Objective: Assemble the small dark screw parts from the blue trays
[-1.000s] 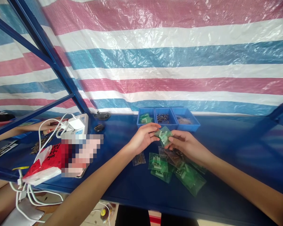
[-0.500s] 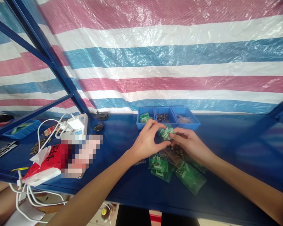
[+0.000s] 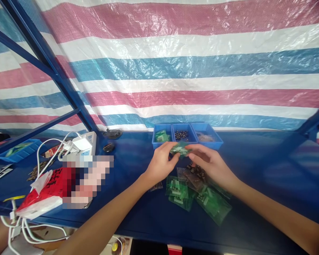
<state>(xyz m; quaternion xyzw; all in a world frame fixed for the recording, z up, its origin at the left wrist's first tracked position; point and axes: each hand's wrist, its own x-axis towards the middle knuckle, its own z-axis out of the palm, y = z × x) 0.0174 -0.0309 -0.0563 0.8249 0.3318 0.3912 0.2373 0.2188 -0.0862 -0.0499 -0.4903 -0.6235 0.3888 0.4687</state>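
A small green plastic bag point(image 3: 180, 149) with pale pieces inside is held between both hands, in front of the blue bins. My left hand point(image 3: 163, 161) pinches its left side between thumb and fingers. At its right edge is my right hand point(image 3: 208, 163), thumb and fingers closed on it. Below the hands, more green bags point(image 3: 214, 203) lie in a loose pile on the blue table, with another green bag stack point(image 3: 177, 187) to their left. A clear bag of brownish parts point(image 3: 192, 179) and dark small fittings lie just under my right hand.
Three joined blue bins point(image 3: 186, 136) stand behind the hands, holding green bags, dark fittings and a clear bag. Leftward are a black mouse point(image 3: 108, 147), a power strip point(image 3: 91, 145) with white cables, a red bag point(image 3: 58, 180) and a blue tray point(image 3: 18, 150). A person's limb shows at lower left.
My left hand has gone from an open curve beside the green bag to a pinch on it. The bag now lies flatter between both hands. The camera view has shifted slightly.
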